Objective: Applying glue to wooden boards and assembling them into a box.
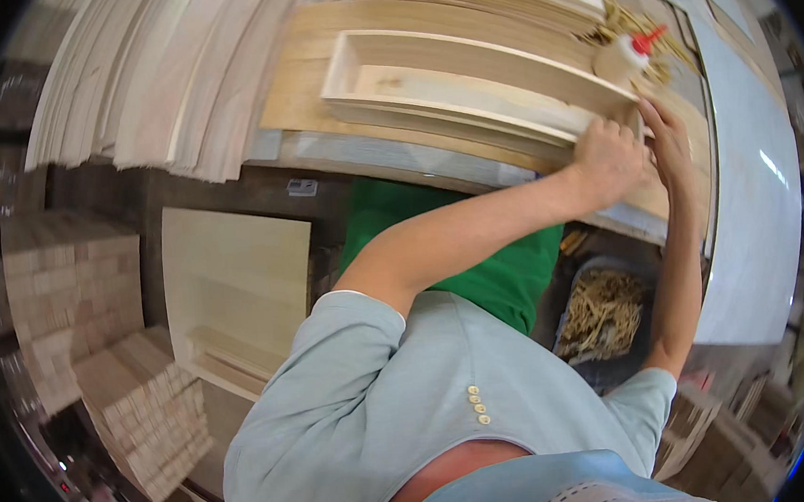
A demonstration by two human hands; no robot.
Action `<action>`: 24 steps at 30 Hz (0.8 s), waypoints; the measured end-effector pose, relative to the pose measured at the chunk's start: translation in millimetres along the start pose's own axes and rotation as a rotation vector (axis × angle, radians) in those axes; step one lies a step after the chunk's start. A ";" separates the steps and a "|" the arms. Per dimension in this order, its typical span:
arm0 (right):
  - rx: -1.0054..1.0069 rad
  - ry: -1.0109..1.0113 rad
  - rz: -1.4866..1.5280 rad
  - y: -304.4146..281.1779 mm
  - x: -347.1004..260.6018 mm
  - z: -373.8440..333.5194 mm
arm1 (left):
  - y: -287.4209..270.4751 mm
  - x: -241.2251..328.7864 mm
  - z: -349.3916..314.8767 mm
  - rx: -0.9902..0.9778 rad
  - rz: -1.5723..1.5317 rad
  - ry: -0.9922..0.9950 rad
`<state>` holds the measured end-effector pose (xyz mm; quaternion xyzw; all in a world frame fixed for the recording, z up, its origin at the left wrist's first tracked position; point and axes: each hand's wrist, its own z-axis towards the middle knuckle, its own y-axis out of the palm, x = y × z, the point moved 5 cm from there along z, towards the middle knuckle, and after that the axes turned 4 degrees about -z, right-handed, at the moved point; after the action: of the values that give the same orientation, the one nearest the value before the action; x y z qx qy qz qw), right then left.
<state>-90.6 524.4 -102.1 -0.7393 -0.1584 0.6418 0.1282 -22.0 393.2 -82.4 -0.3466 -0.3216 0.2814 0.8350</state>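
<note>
A long, shallow, pale wooden box (466,106) without a lid lies on the workbench ahead of me, its right end at my hands. My left hand (607,157) reaches across to the near right corner, fingers curled into a fist; anything inside them is hidden. At the same end, my right hand (667,140) has its fingers against the end panel (635,121), gripping the box from the outside. A white glue bottle (616,62) with a red nozzle stands just beyond that end, close to both hands.
Thin wooden boards (180,70) are stacked at the back left, overhanging the bench edge. Loose wooden sticks (678,40) lie behind the bottle. Below the bench sits a bin (605,315) of small sticks. Block stacks (75,296) and a large panel (235,283) stand at left.
</note>
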 end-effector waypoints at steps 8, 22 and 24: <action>-0.204 -0.160 -0.346 5.4 -37.9 13.5 | -2.4 -3.8 -13.1 -0.010 0.091 -0.039; -0.622 -0.547 -0.895 108.1 -119.1 -3.5 | -112.2 -36.8 -184.1 0.007 -1.025 -0.709; -0.665 -0.661 -0.995 135.6 -143.2 -36.5 | -125.6 -28.8 -211.6 0.019 -1.059 -0.745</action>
<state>-63.1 343.5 -20.1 -0.3439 -0.6989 0.6157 0.1190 145.7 213.5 -113.8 -0.0128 -0.7148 -0.0640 0.6962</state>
